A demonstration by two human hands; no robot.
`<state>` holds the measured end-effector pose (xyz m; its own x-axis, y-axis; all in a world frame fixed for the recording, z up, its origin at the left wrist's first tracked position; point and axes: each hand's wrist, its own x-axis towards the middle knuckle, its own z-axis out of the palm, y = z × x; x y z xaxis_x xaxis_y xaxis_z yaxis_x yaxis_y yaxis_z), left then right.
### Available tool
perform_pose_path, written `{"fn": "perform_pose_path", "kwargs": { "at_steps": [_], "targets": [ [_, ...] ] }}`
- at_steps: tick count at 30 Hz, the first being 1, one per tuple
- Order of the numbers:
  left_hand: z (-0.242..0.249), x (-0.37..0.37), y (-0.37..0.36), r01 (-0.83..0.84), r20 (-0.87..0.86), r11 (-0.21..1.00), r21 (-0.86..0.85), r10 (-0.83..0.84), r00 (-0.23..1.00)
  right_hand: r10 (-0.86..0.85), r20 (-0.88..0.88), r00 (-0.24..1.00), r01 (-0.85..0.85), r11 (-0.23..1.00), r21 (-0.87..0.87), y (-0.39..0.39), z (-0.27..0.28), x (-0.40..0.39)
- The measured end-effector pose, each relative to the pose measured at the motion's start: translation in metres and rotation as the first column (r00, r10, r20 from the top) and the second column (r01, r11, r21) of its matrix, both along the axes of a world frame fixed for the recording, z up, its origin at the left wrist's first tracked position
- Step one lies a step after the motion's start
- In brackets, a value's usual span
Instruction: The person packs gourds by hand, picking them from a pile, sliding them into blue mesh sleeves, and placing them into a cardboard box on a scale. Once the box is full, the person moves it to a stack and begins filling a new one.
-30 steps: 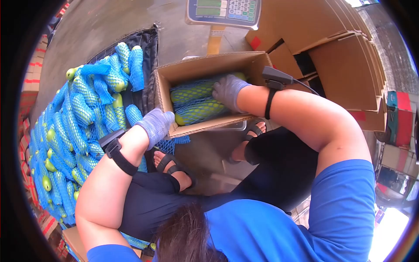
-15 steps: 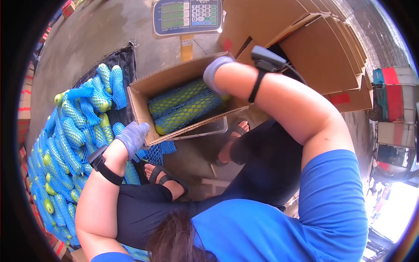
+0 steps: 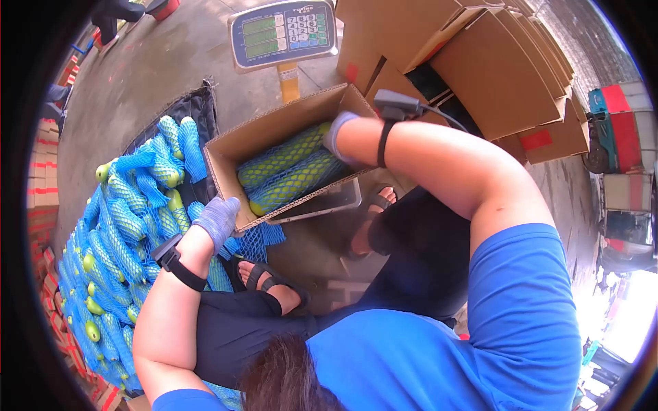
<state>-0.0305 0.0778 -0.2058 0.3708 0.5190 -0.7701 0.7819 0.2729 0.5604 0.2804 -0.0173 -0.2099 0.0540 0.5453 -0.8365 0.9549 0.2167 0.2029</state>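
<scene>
A cardboard box (image 3: 218, 168) stands open and tilted in front of me, over the scale's platform (image 3: 343, 203). Inside it lie long green fruits in blue mesh sleeves (image 3: 291, 177), side by side. My left hand (image 3: 218, 220), in a grey knitted glove, is closed on the box's near left corner. Reaching into the right end of the box, my right hand (image 3: 340, 137), gloved too, is at the ends of the sleeved fruits. It is blurred, and its fingers are hidden.
A big heap of blue-sleeved green fruits (image 3: 113, 253) lies to my left. Behind the box rises the scale's display (image 3: 284, 33) on a yellow post. Folded cardboard boxes (image 3: 500, 75) lean at the right. Another person's legs (image 3: 113, 17) show at the top left.
My right hand has moved slightly lower and to the left, against the sleeved fruits. My left hand stays on the box corner. The whole view has shifted a little.
</scene>
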Motion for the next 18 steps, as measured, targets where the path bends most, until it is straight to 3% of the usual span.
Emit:
{"fn": "perform_pose_path", "kwargs": {
  "at_steps": [1,3,7,9,11,12,13,15,17,18],
  "targets": [
    [0.006,0.005,-0.005,-0.003,0.0,1.0,0.003,0.003,1.0,0.116,-0.003,0.993,-0.115,0.988,0.107,-0.011,0.022,-0.013],
    [0.014,0.009,-0.009,-0.102,0.02,0.995,0.02,0.102,0.995,0.111,-0.031,0.993,-0.103,0.978,0.182,-0.012,0.009,-0.014],
    [0.006,0.006,-0.008,-0.003,0.053,0.999,0.05,0.001,0.999,0.139,-0.081,0.987,-0.124,0.979,0.163,-0.016,0.014,-0.008],
    [-0.033,-0.003,0.012,0.319,-0.086,0.927,0.196,-0.307,0.948,0.192,-0.06,0.98,-0.182,0.973,0.139,-0.019,0.022,-0.014],
    [-0.076,-0.02,0.03,0.558,-0.123,0.706,0.436,-0.568,0.814,0.159,-0.064,0.985,-0.144,0.969,0.199,-0.012,0.02,-0.017],
    [-0.044,-0.006,0.012,0.238,0.018,0.94,0.243,-0.25,0.968,0.013,-0.093,0.996,0.003,0.987,0.163,-0.002,0.024,-0.018],
    [-0.024,0.002,0.003,-0.124,0.073,0.992,0.0,0.123,0.99,-0.135,-0.122,0.983,0.15,0.981,0.125,0.004,0.026,-0.015],
    [-0.016,-0.001,0.001,-0.114,0.069,0.993,-0.008,0.114,0.991,-0.095,-0.277,0.956,0.155,0.966,0.205,0.008,0.124,-0.015],
    [-0.017,-0.003,-0.001,-0.175,0.097,0.984,-0.035,0.178,0.979,-0.162,-0.26,0.952,0.261,0.873,0.412,0.013,0.167,0.015],
    [-0.015,-0.003,0.0,-0.209,0.113,0.977,-0.049,0.214,0.97,-0.158,-0.34,0.927,0.313,0.826,0.469,0.008,0.175,0.035]
  ]
}}
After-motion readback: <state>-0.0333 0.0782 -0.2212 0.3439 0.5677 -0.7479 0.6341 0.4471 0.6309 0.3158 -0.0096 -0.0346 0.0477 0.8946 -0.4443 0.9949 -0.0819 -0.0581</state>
